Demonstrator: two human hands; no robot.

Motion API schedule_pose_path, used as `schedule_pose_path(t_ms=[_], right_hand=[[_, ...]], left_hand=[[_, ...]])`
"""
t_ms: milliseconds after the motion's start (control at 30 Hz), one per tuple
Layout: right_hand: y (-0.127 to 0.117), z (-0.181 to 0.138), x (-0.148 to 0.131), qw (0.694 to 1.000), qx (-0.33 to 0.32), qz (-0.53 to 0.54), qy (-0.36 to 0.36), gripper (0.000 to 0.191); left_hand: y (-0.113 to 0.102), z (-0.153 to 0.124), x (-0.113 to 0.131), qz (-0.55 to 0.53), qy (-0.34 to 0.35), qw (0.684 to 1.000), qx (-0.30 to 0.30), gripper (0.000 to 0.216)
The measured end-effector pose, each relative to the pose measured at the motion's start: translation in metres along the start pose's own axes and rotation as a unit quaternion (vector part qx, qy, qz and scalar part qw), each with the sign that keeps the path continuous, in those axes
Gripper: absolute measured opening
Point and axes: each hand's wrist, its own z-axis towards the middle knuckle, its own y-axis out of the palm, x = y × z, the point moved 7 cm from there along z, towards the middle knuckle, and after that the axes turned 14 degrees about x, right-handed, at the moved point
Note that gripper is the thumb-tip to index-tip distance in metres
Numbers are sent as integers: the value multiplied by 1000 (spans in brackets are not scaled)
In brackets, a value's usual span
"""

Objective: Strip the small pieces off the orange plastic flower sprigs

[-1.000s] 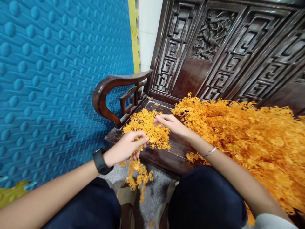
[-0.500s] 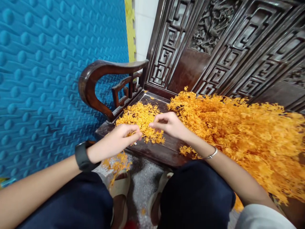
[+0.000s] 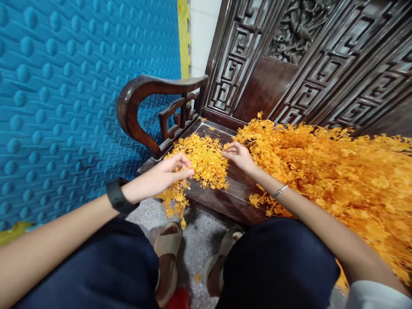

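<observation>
My left hand (image 3: 172,171) is closed in a pinch, thumb against fingers. A drooping sprig of orange artificial flowers (image 3: 175,201) hangs below it, over the seat's front edge; its stem is hidden by the hand. To the right, my right hand (image 3: 240,156) has its thumb and fingertips pressed together at the edge of a small pile of orange-yellow artificial flowers (image 3: 206,161). Anything between those fingertips is too small to make out. This pile lies on the dark wooden seat (image 3: 219,199) between both hands.
A large heap of orange artificial flowers (image 3: 337,171) covers the right side of the seat. A curved armrest (image 3: 128,103) and carved backrest (image 3: 257,90) bound it. Blue textured matting (image 3: 64,107) lies at left. Sandals (image 3: 169,240) and a red object (image 3: 179,299) are below.
The view has shifted slightly. My right hand has moved away from the left, to the right side of the small pile. The hanging sprig has swung up closer under my left hand.
</observation>
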Motion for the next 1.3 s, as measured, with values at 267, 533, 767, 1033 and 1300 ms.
schedule_pose_path(t_ms=[267, 533, 767, 1033, 1300], right_hand=[[18, -3, -20, 987, -42, -139, -72, 27], [53, -83, -110, 949, -282, -38, -135, 27], [52, -89, -113, 938, -270, -92, -196, 13], [44, -74, -100, 955, -218, -50, -193, 9], [48, -85, -116, 935, -239, -74, -252, 18]], left_hand=[[6, 10, 7, 47, 34, 998, 13, 26], [17, 8, 5, 42, -31, 999, -13, 30], [15, 10, 2, -2, -71, 997, -5, 30], [11, 12, 8, -5, -37, 999, 7, 40], [9, 12, 9, 104, 10, 995, -6, 28]])
